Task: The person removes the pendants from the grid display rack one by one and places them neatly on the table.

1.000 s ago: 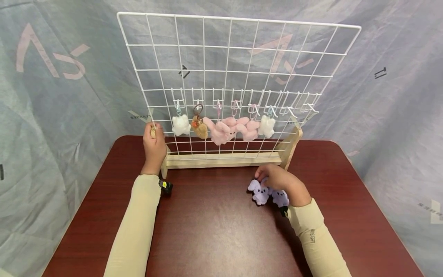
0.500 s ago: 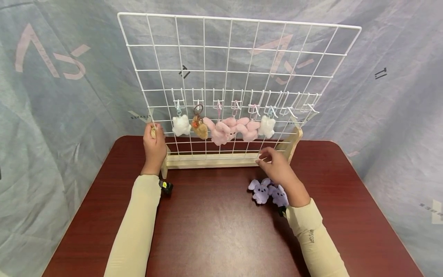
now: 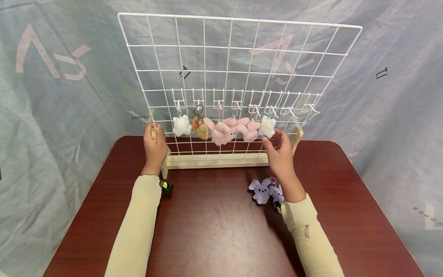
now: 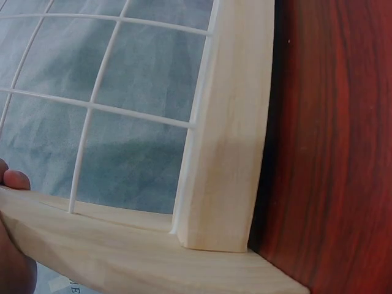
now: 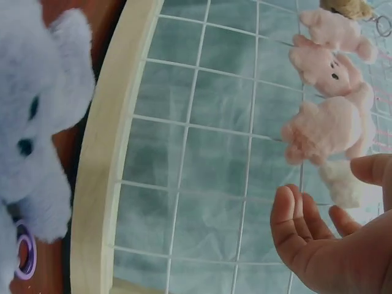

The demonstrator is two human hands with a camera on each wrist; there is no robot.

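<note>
My left hand (image 3: 155,148) grips the wooden side piece of the stand at the left end of the white wire grid (image 3: 226,71); the left wrist view shows parts of its fingers at that wooden side piece (image 4: 122,257). My right hand (image 3: 281,154) is raised just below and right of a white plush keychain (image 3: 267,127) on a hook. Its thumb and fingers are spread apart, nearest that plush (image 5: 343,184), and no grip shows. Two purple plush rabbits (image 3: 260,191) lie on the table below my right hand, the right one partly hidden by the wrist.
Several pink plush keychains (image 3: 219,132), a brown one (image 3: 200,129) and another white one (image 3: 181,125) hang along the hook row. Hooks at the right end (image 3: 290,111) carry nothing. The stand's wooden base bar (image 3: 214,161) crosses the dark red table (image 3: 214,231).
My right hand has risen from the purple rabbits, past the base bar, to the hanging white plush. The rabbits stay on the table. My left hand keeps its hold on the stand.
</note>
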